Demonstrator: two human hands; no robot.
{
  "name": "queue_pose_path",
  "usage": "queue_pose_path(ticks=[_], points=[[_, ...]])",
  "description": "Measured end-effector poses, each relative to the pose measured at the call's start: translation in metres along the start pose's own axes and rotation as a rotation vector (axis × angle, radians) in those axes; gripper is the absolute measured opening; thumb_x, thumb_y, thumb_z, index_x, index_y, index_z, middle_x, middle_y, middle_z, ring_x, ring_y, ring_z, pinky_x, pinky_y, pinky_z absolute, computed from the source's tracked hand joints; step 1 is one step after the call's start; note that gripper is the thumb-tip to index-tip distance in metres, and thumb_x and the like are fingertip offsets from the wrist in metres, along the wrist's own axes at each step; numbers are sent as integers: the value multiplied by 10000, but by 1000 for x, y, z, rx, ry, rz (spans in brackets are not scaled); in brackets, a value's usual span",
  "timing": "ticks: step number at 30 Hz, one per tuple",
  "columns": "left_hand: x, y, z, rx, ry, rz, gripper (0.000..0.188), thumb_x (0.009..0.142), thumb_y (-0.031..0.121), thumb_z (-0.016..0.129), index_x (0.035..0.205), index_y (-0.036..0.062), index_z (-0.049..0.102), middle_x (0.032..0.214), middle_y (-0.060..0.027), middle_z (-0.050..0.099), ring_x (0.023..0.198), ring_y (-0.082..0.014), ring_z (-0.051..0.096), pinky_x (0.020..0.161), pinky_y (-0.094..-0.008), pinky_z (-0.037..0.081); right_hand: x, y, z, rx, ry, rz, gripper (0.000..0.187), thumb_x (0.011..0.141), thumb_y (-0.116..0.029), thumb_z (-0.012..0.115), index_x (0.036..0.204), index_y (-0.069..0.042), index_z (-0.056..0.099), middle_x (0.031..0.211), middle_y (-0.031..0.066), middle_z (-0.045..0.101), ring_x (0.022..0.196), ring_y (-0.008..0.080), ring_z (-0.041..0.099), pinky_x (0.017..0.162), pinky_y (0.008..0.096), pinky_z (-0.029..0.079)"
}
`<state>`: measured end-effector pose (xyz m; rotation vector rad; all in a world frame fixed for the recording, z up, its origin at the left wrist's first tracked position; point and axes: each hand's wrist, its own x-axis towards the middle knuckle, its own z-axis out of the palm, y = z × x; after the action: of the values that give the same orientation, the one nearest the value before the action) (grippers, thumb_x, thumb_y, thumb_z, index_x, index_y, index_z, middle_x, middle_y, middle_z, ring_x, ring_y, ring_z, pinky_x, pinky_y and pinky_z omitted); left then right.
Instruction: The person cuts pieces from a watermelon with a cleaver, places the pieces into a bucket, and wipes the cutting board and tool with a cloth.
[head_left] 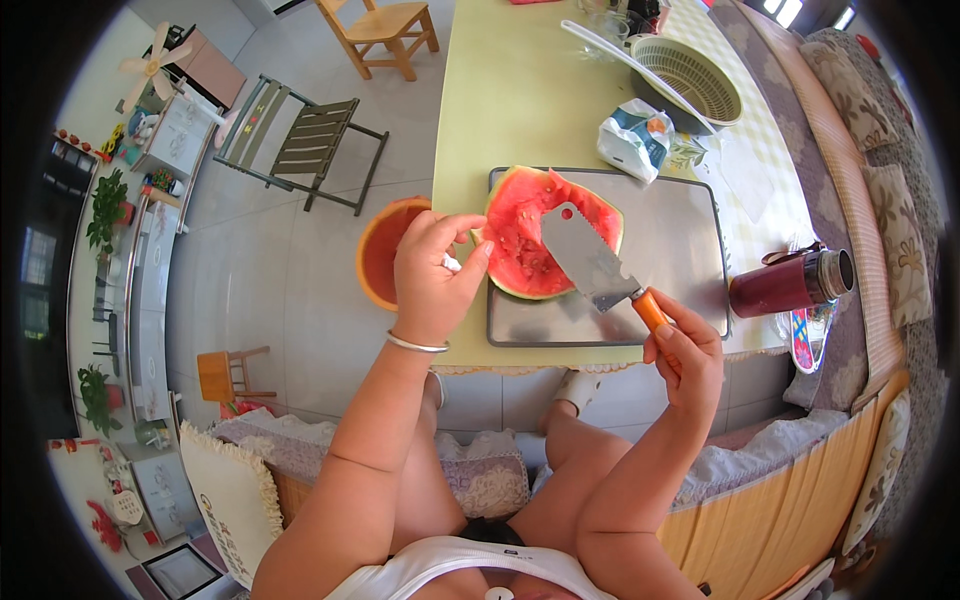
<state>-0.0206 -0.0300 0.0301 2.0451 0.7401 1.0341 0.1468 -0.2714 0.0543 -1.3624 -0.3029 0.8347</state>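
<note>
A cut watermelon [515, 205] with ragged red flesh and dark seeds lies on a metal cutting board [660, 235]. At its left edge, the thumb and forefinger of my left hand [432, 265] close on a pale bit of the rind. Something small and white shows between that hand's fingers, too little to name. My right hand [690, 350] grips the orange handle of a broad knife [585, 255] with a serrated edge and a hole near its tip. The blade is tilted over the melon's right part, hiding some flesh; whether it touches cannot be told.
An orange bin [375, 260] stands beside the table's left edge, below my left hand. Right of the board lies a maroon flask [785, 285]. Behind the board are a white-and-blue tissue pack [635, 138] and a strainer basin [700, 75] with a long white-handled utensil [625, 60].
</note>
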Motion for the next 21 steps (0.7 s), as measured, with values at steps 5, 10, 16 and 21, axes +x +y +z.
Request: queue_pose_path(ticks=[5, 10, 16, 21], points=[[-1, 0, 2, -106, -41, -159, 250, 743, 145, 795, 937, 37, 679, 817, -14, 588, 662, -94, 501, 567, -239, 404, 1, 3, -1, -33, -53, -64, 421, 814, 11, 629, 1235, 13, 632, 762, 84, 670, 507, 25, 478, 435, 168, 292], [0, -14, 6, -542, -73, -416, 263, 782, 147, 791, 924, -14, 640, 832, -9, 630, 662, -38, 504, 588, -199, 422, 1, 7, 8, -74, -85, -102, 455, 785, 65, 652, 1237, 17, 632, 1003, 84, 693, 719, 71, 583, 615, 192, 459], [4, -6, 11, -618, -54, -488, 221, 789, 77, 767, 930, -18, 626, 822, -20, 631, 728, -62, 573, 671, -199, 486, 0, 9, 9, -159, -125, -167, 457, 775, 85, 656, 1228, 28, 634, 1077, 88, 691, 787, 71, 594, 699, 201, 498], [2, -8, 11, -567, -59, -513, 164, 808, 39, 737, 927, 1, 631, 816, -3, 627, 736, -57, 560, 683, -204, 460, -1, 8, 10, -166, -143, -191, 452, 769, 98, 647, 1217, 37, 639, 1094, 94, 690, 803, 72, 601, 713, 201, 498]])
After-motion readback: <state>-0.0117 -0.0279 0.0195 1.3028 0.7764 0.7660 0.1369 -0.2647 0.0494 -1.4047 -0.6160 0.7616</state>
